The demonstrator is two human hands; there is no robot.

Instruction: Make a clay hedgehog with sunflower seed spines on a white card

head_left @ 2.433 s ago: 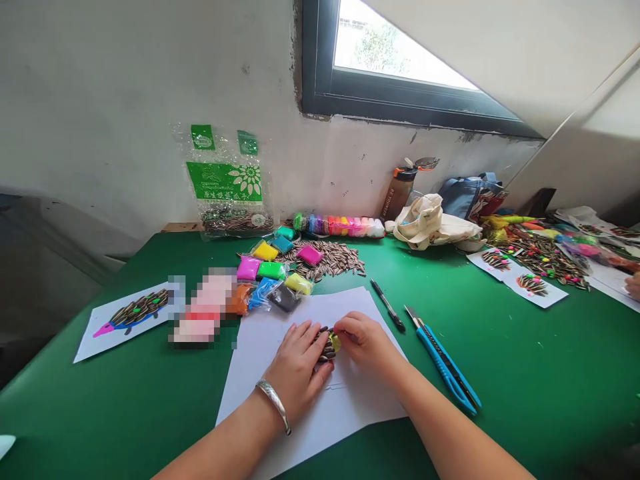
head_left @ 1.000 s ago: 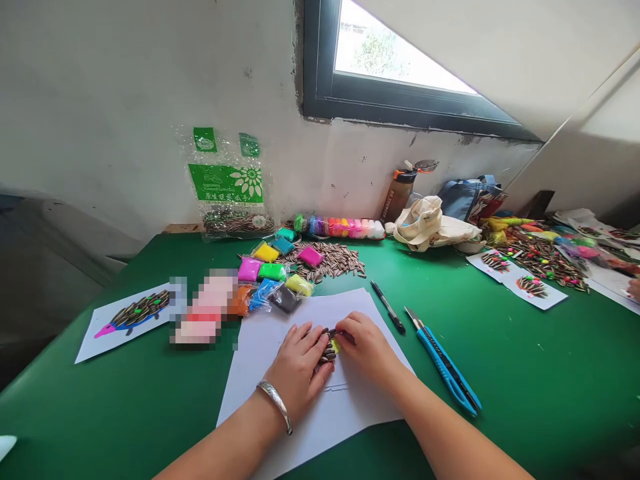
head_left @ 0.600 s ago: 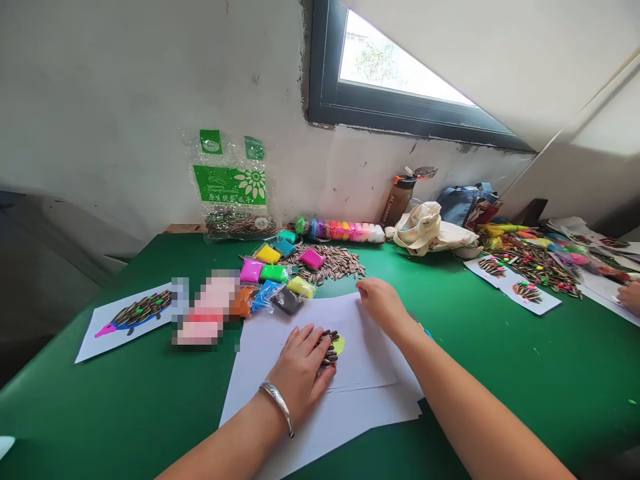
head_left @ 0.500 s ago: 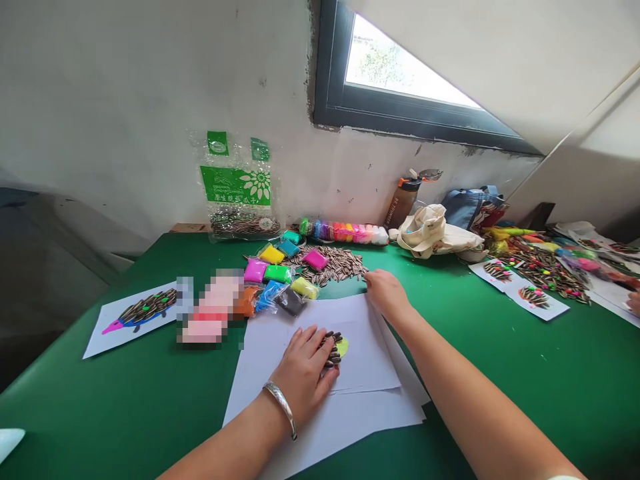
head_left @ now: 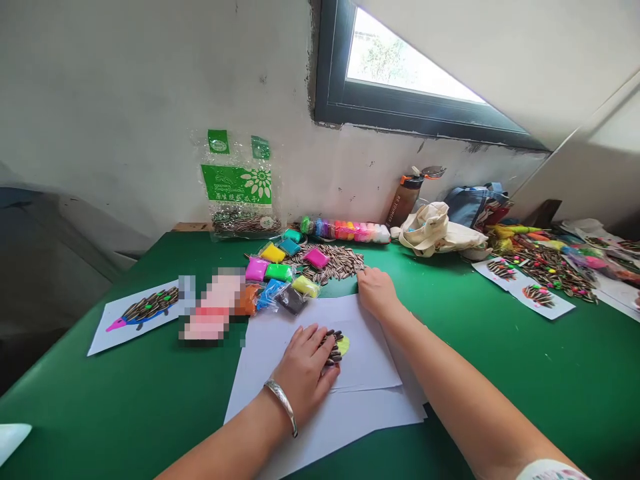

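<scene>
My left hand, a silver bangle at its wrist, lies with fingers stretched out over a piece made of sunflower seeds on yellow clay. Part of that piece is covered by the fingers. Beneath is a stack of white paper sheets. My right hand reaches to the near right edge of a loose pile of sunflower seeds, just past the paper's top corner. Its fingers are curled together, and their tips are too small and hidden to show what they hold.
Packets of coloured clay lie by the seed pile. A seed hedgehog picture rests at left. Against the wall stand a seed bag, a clay pack, a bottle and a cloth bag. More seed pictures lie at right.
My right hand has shifted slightly left along the seed pile's edge, its fingers curled. My left hand stays on the seed piece.
</scene>
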